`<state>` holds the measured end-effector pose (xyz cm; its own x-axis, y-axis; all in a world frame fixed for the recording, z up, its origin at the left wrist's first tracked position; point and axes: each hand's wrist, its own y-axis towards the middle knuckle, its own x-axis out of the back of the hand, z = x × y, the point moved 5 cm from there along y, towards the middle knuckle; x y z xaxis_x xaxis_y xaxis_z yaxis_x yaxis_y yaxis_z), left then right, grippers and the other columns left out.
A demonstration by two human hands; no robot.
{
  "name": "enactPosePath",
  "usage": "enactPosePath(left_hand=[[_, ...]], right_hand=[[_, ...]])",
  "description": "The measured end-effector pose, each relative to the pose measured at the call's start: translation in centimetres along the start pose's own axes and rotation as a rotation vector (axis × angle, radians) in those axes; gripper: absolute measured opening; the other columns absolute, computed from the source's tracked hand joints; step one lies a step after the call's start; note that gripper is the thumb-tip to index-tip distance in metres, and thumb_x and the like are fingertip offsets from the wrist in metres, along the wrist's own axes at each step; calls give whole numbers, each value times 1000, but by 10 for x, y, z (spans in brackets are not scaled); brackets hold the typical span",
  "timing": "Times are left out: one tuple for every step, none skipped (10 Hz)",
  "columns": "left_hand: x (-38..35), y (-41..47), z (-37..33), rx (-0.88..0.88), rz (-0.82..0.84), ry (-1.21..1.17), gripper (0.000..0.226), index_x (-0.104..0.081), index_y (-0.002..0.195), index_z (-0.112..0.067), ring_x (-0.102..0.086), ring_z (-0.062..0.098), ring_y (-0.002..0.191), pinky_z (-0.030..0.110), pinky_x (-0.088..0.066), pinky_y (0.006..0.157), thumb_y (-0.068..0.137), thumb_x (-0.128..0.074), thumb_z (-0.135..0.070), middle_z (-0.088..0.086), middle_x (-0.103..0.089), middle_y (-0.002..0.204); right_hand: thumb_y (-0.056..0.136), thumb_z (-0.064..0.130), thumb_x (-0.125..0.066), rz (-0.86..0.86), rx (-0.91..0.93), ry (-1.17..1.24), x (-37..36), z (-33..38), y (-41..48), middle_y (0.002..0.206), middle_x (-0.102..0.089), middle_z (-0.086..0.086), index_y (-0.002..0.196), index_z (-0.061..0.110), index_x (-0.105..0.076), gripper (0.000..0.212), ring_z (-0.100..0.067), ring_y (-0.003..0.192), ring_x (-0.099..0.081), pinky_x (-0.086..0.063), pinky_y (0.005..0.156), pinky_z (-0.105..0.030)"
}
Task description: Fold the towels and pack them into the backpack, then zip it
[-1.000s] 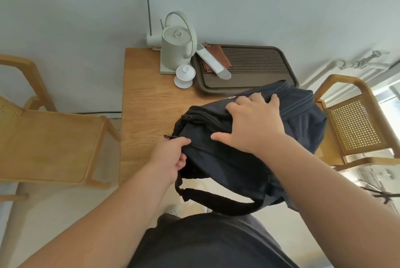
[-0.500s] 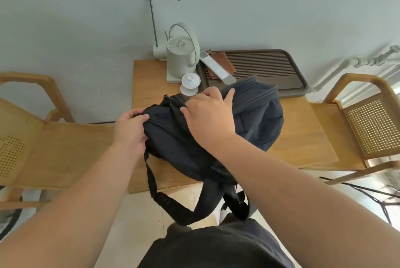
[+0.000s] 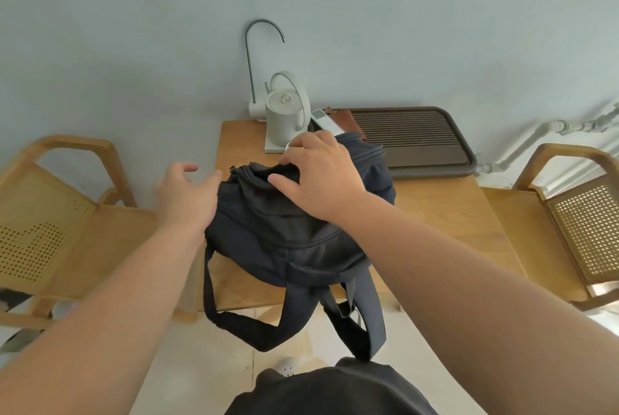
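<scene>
While the right hand [image 3: 318, 176] grips the dark backpack [image 3: 284, 240] on the table [image 3: 435, 213], the left hand [image 3: 186, 195] hovers alongside, fingers spread, empty.

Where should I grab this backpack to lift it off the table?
Probably the shoulder straps, from the near side: they hang in open loops off the table toward you, easy to hook, while the backpack itself is soft and slumped.
</scene>
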<state>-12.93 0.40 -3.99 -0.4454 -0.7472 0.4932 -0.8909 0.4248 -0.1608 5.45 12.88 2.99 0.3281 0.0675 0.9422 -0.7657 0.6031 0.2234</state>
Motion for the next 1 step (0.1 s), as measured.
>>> enactPosePath(left_hand=[[-8, -17, -55, -151, 17, -40, 38, -55, 119, -33, -54, 19, 105, 38, -49, 89, 86, -68, -47, -1, -49, 127]], right_hand=[[90, 60, -57, -41, -70, 104, 28, -27, 2, 126, -57, 6, 117, 29, -70, 44, -23, 123, -43, -41, 103, -42]])
